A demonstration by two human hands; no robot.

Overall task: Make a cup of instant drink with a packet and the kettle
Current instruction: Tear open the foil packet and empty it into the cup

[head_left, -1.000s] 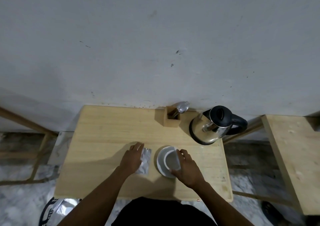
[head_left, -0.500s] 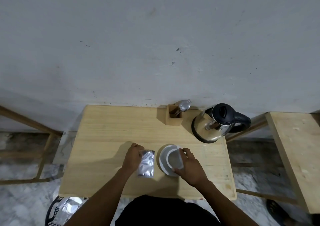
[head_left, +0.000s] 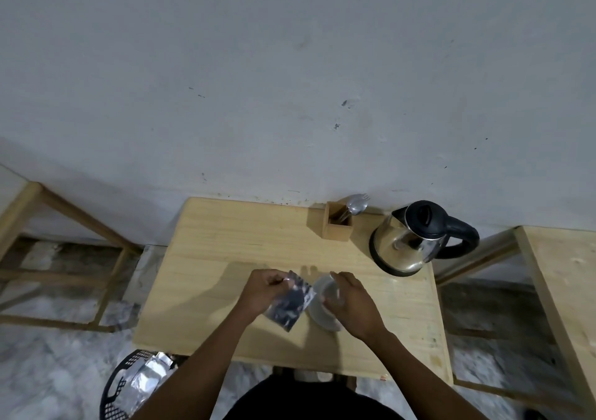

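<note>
Packet up off the tabletop

Left hand [head_left: 263, 292] pinches the foil packet [head_left: 289, 303] by its top edge, lifted above the tabletop [head_left: 225, 242]. Right hand [head_left: 353, 303] wraps the cup [head_left: 325, 294] on its saucer [head_left: 319, 318]. Kettle [head_left: 409, 242] stands at two o'clock from the cup, well apart

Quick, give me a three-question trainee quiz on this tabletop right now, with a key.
1. True or false: the silver foil packet lies flat on the wooden table.
2. Which hand holds the packet? A left hand B right hand
3. Fill in: the steel kettle with the black lid stands to the ___ of the wooden cutlery box.

Key: 1 false, it is lifted; 2 A; 3 right.
</note>
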